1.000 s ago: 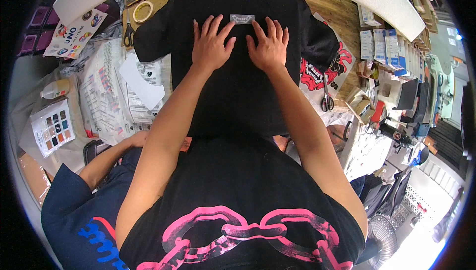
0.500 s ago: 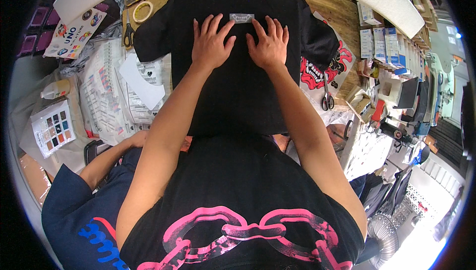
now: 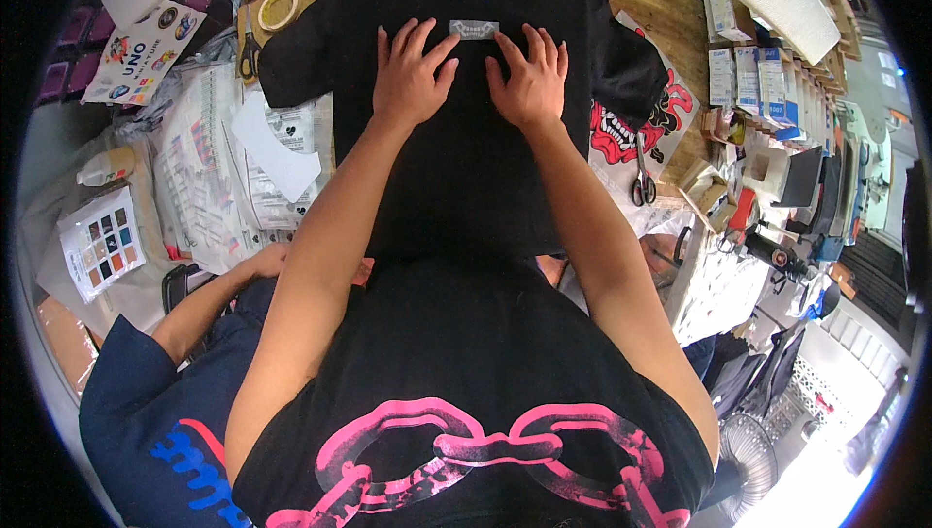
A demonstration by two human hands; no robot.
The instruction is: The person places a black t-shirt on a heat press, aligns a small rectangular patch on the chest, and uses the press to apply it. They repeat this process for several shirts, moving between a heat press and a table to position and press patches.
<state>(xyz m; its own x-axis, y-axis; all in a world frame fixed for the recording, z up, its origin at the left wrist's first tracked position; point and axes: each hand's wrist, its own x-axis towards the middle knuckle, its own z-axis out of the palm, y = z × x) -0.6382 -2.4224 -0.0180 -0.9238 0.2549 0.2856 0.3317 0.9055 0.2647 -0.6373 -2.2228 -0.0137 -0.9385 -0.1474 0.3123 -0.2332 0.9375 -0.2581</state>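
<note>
A black T-shirt (image 3: 456,179) lies spread on the wooden table, its sleeves out to both sides. On its upper chest sits a small rectangular transfer film (image 3: 475,30) with a pale toothed design. My left hand (image 3: 413,77) rests flat on the cloth at the film's left, fingers spread, the index fingertip at its lower left corner. Opposite it, my right hand (image 3: 529,80) lies with fingers apart, the index fingertip by the film's right edge. Neither hand grips anything.
At the left lie a tape roll (image 3: 279,10), dark-handled scissors (image 3: 249,57), plastic packages (image 3: 199,174) and a white curved sheet (image 3: 277,154). A printed red-and-black sheet (image 3: 670,106) and another scissors (image 3: 643,186) are right. A co-worker's arm (image 3: 218,305) is at lower left. Boxes (image 3: 762,82) stand right.
The whole view has shifted slightly. Both hands stay beside the film in nearly the same pose, fingertips still close to its edges.
</note>
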